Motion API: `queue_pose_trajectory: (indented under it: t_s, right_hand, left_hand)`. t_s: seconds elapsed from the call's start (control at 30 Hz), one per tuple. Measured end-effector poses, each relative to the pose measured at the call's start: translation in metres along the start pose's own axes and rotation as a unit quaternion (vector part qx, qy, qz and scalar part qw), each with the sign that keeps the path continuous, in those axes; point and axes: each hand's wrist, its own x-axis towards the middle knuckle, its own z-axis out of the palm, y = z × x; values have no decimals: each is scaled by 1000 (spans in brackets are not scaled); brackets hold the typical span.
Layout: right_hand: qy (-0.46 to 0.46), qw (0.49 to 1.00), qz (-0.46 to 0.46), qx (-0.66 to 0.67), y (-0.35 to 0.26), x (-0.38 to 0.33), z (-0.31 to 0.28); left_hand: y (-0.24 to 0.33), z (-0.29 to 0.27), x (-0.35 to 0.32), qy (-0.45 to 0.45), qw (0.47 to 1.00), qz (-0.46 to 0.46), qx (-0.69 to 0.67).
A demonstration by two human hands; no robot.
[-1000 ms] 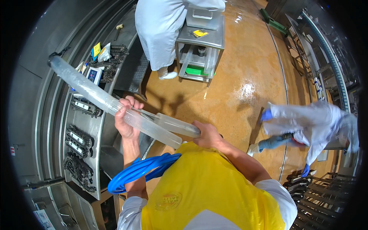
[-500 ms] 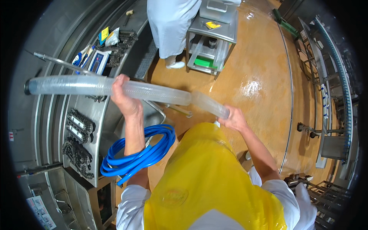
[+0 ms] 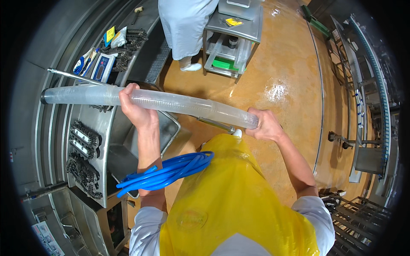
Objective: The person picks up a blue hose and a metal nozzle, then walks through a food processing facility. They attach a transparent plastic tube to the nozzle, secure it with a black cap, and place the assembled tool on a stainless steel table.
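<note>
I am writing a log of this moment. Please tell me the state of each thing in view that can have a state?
Clear tube: held level in the air, gripped at two places.
Left hand: closed around the tube's middle.
Right hand: closed on the tube's right end.
Blue hose: coiled, hanging at the steel sink edge.
Floor: wet, shiny.
Steel cart: standing, shelves loaded.
</note>
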Motion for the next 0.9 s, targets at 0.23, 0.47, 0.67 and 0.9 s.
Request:
queue_pose_trajectory:
  t_s: [0.23,0.47,0.67,0.9]
  right_hand:
    - [41,997,2,-70,-23,-9,13]
    - [-114,971,48,205,-29,-9,33]
    - [-24,967,118,224,92,-66,102]
    - [17,920,334,204,189,-183,199]
  left_hand:
    - [-34,6,-23,-61,995,-83,-15]
    - [-41,43,-44,-160,980,-98,63]
    - [-10,-13,24,-104,982,-73,141]
    - [23,-93,44,13,954,54,294]
